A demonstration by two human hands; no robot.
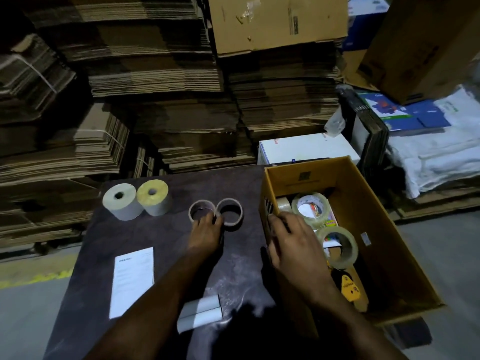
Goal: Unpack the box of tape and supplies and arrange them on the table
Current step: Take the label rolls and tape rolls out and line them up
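An open cardboard box (374, 258) stands at the right of the dark table (161, 255). Inside it lie clear tape rolls (311, 207), another tape roll (340, 246) and a yellow tape dispenser (349, 288). My right hand (291, 242) rests on the box's left wall, fingers over the rim. My left hand (206, 229) touches the left one of two empty cardboard tape cores (201, 210), with the second core (231, 211) beside it. Two thick label rolls, one white (122, 201) and one yellowish (154, 197), stand at the far left.
A white printed sheet (132, 280) lies at the table's left front. Two small white paper rolls (200, 313) lie near the front edge. Tall stacks of flattened cartons (161, 100) rise behind the table. A white box (306, 149) sits behind the cardboard box.
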